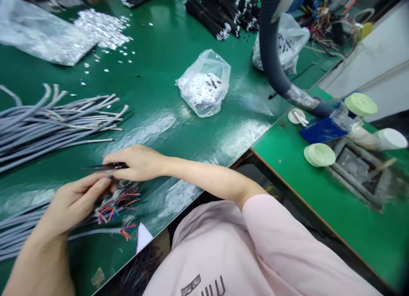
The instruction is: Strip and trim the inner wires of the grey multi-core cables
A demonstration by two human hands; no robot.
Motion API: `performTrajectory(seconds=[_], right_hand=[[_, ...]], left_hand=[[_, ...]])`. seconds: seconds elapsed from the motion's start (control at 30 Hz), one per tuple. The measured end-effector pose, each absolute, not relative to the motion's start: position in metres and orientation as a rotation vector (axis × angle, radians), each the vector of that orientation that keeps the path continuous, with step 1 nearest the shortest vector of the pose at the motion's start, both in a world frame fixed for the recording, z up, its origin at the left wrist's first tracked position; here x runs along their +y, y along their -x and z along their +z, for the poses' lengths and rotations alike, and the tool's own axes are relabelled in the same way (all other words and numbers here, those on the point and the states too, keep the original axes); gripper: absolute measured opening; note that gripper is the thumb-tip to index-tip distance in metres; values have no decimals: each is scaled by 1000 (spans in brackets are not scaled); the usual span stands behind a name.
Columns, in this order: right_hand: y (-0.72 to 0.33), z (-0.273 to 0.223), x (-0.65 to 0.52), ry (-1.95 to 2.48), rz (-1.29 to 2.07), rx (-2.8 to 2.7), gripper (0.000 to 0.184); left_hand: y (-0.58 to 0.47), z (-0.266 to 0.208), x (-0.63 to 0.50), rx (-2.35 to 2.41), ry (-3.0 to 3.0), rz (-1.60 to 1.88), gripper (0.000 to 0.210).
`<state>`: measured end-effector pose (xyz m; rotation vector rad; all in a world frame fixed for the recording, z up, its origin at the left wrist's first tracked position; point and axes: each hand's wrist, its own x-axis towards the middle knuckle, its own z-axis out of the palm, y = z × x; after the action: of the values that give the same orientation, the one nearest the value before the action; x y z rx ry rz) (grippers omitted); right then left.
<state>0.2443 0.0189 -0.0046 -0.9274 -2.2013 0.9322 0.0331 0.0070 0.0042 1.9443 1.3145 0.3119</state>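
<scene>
My right hand [136, 163] is closed round a slim, dark, pointed tool [116, 165] that looks like tweezers; its tip points left and is blurred. Just below, my left hand [75, 200] pinches a grey cable [110, 175], of which only a small end shows between the fingers. The two hands nearly touch. Under and beside them lie grey cables [24, 228] with stripped ends, their thin coloured wires [119, 202] fanned out in red, blue and orange. One such cable [96, 232] lies apart, nearer the table's edge.
Another bundle of grey cables [57, 121] lies at the left. A plastic bag of small white and black pieces [204, 85] stands mid-table. Silvery scraps [102, 27] spill from a bag [41, 34]. Black cable bundles [214, 15] lie behind; a ribbed hose [270, 44] rises at the right.
</scene>
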Motion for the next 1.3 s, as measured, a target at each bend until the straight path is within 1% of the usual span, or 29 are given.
performTrajectory(seconds=[0.1,0.23,0.4,0.53,0.67,1.3], right_hand=[[-253,-1,13,1029,904,-2129,33],[-269,-2,3,1107,711,-2106,33],[-274,-10,-4,1116,374,-2320,39],[-267,-12,-5,1115,173,-2377,38],[-264,-13,-4,1151,146,-2411,37],[-259,-18,-4,1200,100,-2423,36]], left_hand=[[-34,4,3,1331,-1949,273,29],[-37,0,3,1299,-1985,508,41],[-36,-3,5,1271,-1999,605,42],[-36,-3,4,1248,-2075,613,38],[-34,-6,4,1254,-2123,600,35],[-32,-10,5,1217,-2176,593,34]])
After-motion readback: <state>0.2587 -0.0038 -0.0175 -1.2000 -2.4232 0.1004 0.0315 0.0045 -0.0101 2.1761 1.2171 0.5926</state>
